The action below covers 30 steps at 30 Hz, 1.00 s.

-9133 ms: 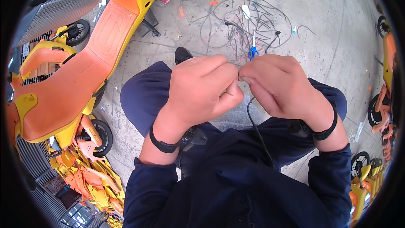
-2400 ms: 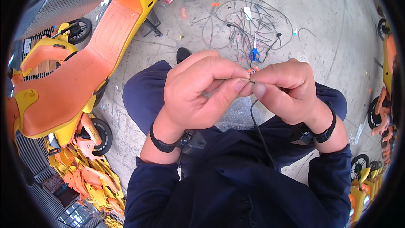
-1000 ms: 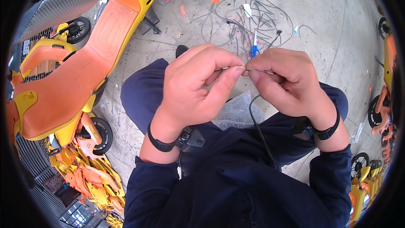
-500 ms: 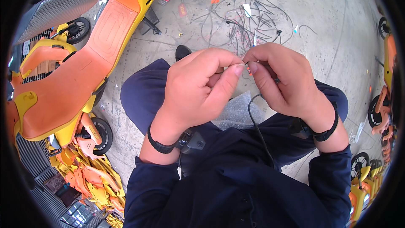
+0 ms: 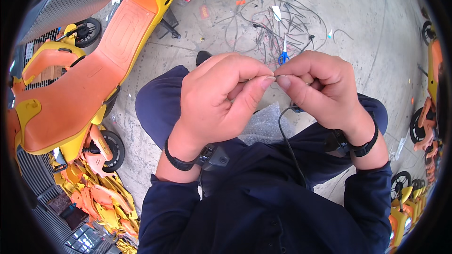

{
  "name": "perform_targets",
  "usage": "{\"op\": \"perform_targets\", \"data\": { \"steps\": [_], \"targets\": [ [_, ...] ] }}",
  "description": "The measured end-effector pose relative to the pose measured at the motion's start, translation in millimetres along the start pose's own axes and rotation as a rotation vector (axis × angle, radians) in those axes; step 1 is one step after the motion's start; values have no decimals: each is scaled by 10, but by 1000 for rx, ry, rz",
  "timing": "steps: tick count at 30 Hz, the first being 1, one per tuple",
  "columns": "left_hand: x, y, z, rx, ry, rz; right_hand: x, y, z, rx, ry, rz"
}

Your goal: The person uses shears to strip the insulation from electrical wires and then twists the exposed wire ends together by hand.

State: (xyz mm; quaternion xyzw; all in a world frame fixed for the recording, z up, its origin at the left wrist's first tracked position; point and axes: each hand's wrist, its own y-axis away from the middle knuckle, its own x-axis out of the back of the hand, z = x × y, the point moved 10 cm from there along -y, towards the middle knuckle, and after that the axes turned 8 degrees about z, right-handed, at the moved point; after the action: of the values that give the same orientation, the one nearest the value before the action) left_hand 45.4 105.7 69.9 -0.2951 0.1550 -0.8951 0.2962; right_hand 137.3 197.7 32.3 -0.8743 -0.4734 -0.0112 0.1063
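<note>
Two hands are pinching tip to tip, close to the scissors

The blue-handled scissors [image 5: 283, 58] are lying on the concrete floor [image 5: 372, 89]. Just on the person's side of the scissors, the left hand [image 5: 214, 99] and the right hand [image 5: 325, 89] are meeting at their tips. In each hand the thumb and the first finger are staying narrow, in a pinch; what they are holding there is too small and too covered, so I cannot tell it. The dark cable [image 5: 284, 134] is also lying on the person's side of the scissors: it is appearing from under the right hand and curving down to the dark clothes [image 5: 263, 183]. Bubble wrap [image 5: 266, 129] is resting on this same side, slightly to the left. Beyond the scissors, loose wires [image 5: 273, 35] are spreading in a tangle. Well to the left of the scissors, an orange-and-yellow scooter body [image 5: 127, 28] is standing.
</note>
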Motion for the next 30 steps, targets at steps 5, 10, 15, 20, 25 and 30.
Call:
{"op": "perform_targets", "data": {
  "steps": [5, 10, 15, 20, 25, 30],
  "targets": [
    [12, 37, -144, 110, 39, 22, -58, 27, 221, -282, -172, -64],
    [-4, 26, -153, 114, 60, 16, -72, 19, 165, -152, -170, -68],
    [-56, 41, -144, 109, 127, -18, -76, 21, 108, -96, -162, -75],
    [-26, 40, -123, 85, 140, 15, -70, 39, 160, -111, -212, -17],
    [21, 31, -104, 57, 123, 23, -121, 54, 177, -171, -268, -29],
    [29, 33, -130, 48, 145, 23, -157, 46, 209, -231, -329, -38]
  ]
}}
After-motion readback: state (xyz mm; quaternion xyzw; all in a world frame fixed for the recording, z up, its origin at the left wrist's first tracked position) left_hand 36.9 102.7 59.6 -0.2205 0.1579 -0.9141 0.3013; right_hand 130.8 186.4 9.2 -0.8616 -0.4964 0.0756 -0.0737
